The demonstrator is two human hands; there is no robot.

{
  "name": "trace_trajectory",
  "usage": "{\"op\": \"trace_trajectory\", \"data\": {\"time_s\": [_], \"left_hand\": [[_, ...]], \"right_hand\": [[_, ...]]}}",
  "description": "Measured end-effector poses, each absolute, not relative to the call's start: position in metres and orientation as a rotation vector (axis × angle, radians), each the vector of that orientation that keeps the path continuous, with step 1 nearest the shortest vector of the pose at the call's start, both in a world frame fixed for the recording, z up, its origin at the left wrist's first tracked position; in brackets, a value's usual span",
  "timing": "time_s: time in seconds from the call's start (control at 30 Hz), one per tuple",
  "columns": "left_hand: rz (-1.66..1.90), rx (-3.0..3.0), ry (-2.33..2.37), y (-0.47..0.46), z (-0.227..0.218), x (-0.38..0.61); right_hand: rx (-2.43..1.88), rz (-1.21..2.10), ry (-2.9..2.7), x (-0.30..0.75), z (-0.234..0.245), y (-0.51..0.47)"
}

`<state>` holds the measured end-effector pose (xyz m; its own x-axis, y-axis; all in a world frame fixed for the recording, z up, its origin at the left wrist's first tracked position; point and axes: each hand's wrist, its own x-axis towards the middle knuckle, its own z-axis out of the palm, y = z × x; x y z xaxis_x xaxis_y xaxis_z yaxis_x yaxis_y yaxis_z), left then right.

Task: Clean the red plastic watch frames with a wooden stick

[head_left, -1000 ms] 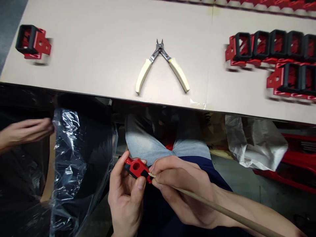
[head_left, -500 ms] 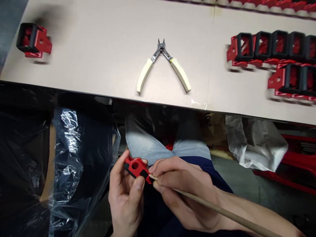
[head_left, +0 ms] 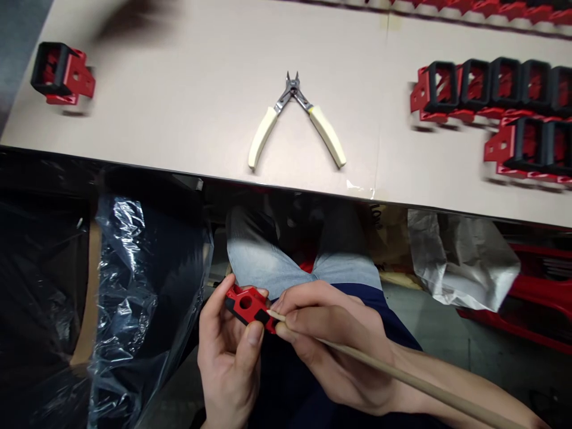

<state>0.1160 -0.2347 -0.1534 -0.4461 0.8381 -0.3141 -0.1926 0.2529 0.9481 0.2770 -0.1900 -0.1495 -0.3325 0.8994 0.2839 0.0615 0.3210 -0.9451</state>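
Before you: one red part point(head_left: 256, 305) at seven o'clock; one stick point(head_left: 411, 380) at five; one cutter point(head_left: 293, 91) at twelve; one housing point(head_left: 72, 74) at ten; seven housings point(head_left: 495, 86) in nearer rows at two.

The left grip point(head_left: 230, 356) holds a red part point(head_left: 256, 304), the right grip point(head_left: 337, 345) a stick point(head_left: 402, 376).

Lower centre, a red and black part point(head_left: 254, 305) and a tan stick point(head_left: 393, 372); above, cream-handled pliers point(head_left: 293, 91), pale beige tabletop point(head_left: 179, 119), light-blue jeans point(head_left: 259, 262).

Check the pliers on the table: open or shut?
Open. The pliers lie on the table with handles spread wide and tips apart.
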Motion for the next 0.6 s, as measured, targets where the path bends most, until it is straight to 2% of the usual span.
{"op": "trace_trajectory", "data": {"time_s": [0.33,0.6], "left_hand": [[1.369,0.543,1.569,-0.238,-0.160,0.115],[1.455,0.428,1.379,-0.229,-0.160,0.119]], "right_hand": [[-0.859,1.092,-1.706,0.277,-0.145,-0.183],[-0.914,1.009,-1.595,0.274,-0.162,-0.177]]}}
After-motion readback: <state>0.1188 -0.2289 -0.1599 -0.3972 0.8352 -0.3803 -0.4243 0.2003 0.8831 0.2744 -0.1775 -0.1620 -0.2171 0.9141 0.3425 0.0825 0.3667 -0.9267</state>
